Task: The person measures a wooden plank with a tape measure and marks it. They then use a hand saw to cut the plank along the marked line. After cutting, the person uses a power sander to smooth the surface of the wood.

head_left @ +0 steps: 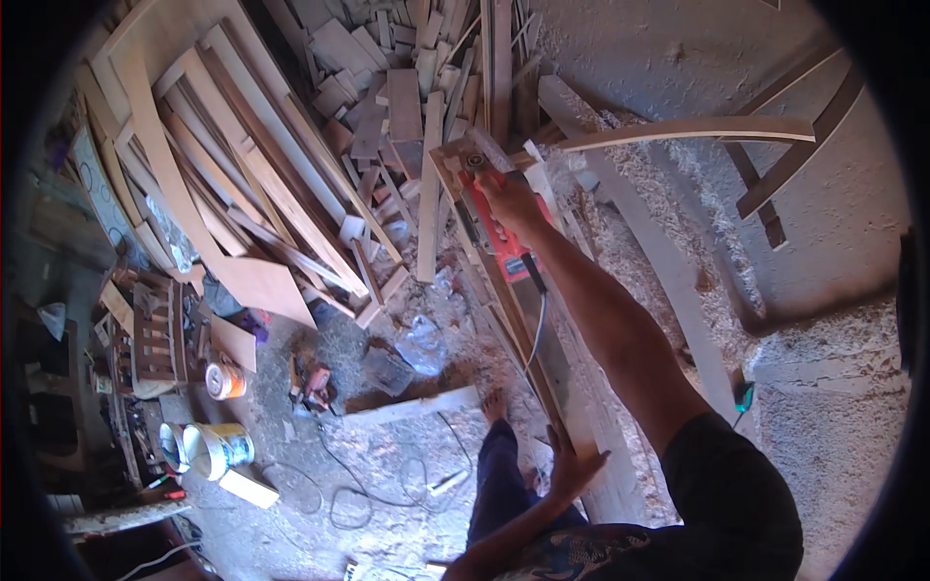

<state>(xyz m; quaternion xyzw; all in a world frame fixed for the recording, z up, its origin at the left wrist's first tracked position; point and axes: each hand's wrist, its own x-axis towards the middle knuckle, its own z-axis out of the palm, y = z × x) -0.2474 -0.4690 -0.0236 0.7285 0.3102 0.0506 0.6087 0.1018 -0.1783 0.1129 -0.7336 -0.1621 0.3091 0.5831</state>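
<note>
My right hand (pixel 513 205), arm stretched far forward, is closed around the handle of a red electric planer (pixel 511 263). The planer rests on the far part of a long wooden plank (pixel 523 320), and a cord trails back from its rear. At the plank's near end, close to my body, my left hand (pixel 573 472) grips the wood, its thumb lying across the top and its fingers along the left edge. The planer's underside is hidden.
Long curved boards (pixel 223 145) lean at the far left beside a heap of offcuts (pixel 387 87). Buckets (pixel 221 450), a red-brown tool (pixel 315 382), plastic bags (pixel 421 344) and a loose cord (pixel 358 494) lie on the left floor. Shavings (pixel 630 208) pile up on the right.
</note>
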